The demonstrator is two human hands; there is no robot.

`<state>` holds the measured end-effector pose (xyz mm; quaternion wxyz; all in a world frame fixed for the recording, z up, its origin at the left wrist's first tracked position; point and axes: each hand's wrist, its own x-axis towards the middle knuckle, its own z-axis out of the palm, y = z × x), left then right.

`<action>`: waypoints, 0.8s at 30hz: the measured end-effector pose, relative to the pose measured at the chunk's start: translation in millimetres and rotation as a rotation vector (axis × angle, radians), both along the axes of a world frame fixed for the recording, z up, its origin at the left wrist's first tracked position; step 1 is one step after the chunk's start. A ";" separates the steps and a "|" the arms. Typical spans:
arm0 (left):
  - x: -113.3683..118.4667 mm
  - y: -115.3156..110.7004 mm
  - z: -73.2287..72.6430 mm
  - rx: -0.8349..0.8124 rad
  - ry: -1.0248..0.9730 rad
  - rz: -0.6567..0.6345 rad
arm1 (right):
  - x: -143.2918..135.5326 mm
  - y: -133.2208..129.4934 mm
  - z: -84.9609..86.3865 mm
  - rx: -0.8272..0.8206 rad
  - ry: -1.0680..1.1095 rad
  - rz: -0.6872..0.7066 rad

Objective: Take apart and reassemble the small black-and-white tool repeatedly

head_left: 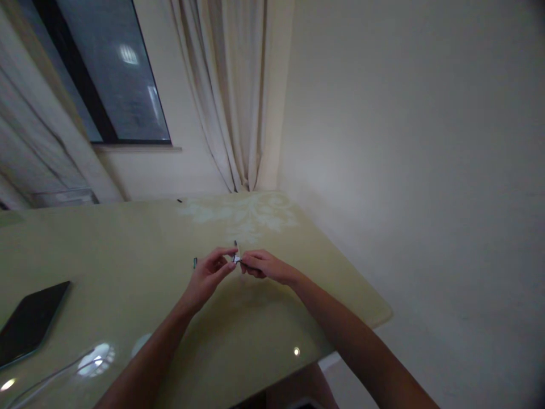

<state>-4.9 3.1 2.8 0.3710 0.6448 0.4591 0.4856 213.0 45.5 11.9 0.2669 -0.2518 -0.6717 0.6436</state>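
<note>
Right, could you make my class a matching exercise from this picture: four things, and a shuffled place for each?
1. left hand
2. right hand
3. black flat object
4. window

A. on the table, near the picture's left edge
B. at the small white piece, on its right
C. upper left, beyond the table
D. at the small white piece, on its left

Pairs: 1-D, 2-B, 3-A, 4-C

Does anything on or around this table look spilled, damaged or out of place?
Nothing stands out as spilled or damaged. The bright spots on the glossy table look like reflected light. The one slight oddity is a tiny dark piece lying alone at the far edge, too small to identify.
</note>
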 end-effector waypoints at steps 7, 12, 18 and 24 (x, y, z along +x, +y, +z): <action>9.3 -1.4 -10.0 0.041 0.066 -0.023 | 10.5 -8.5 -13.0 -0.025 0.013 -0.067; 10.0 -5.5 -8.9 0.014 0.083 0.001 | 5.8 -6.3 -17.5 0.005 0.030 -0.103; 7.9 4.1 -5.5 -0.034 0.130 0.088 | 8.2 6.8 -22.9 0.009 0.086 -0.111; 50.1 56.3 1.2 0.038 0.569 0.034 | 24.6 30.0 -27.0 -0.037 0.309 -0.675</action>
